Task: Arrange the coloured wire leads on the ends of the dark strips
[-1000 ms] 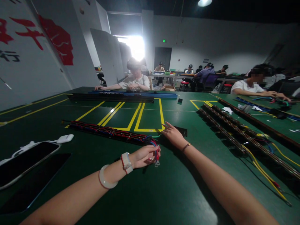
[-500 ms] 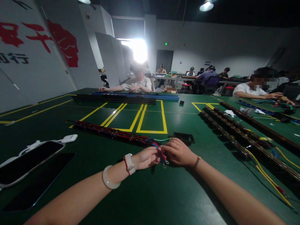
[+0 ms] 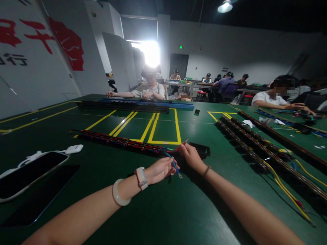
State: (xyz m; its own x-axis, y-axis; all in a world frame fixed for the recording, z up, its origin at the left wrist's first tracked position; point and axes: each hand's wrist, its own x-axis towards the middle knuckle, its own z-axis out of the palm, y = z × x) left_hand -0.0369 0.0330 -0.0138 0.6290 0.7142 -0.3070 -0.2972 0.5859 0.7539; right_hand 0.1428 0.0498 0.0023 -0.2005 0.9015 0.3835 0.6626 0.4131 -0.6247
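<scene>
A long black rail (image 3: 122, 143) packed with red and blue wiring lies across the green table in front of me. Its wires come out at the right end. My left hand (image 3: 160, 170) pinches a blue wire (image 3: 175, 166) whose metal ring terminal points toward me. Held between the fingers of my right hand (image 3: 192, 156) is a red wire (image 3: 178, 149), its tip sticking up past the thumb. A green wire runs beside the red one, mostly covered. Just behind my right hand is a black rectangular frame (image 3: 204, 149).
Several wired rails (image 3: 245, 146) with yellow wires (image 3: 283, 185) lie to the right. Two dark flat phone-like devices (image 3: 33, 173) are at the left. A blue rail (image 3: 178, 105) lies along the far edge, where a person (image 3: 150, 90) sits; another person (image 3: 270, 98) works at right.
My right hand has moved up and away with the red wire, separating it from the blue one. My left hand has stayed nearly in place, now with only the blue wire showing.
</scene>
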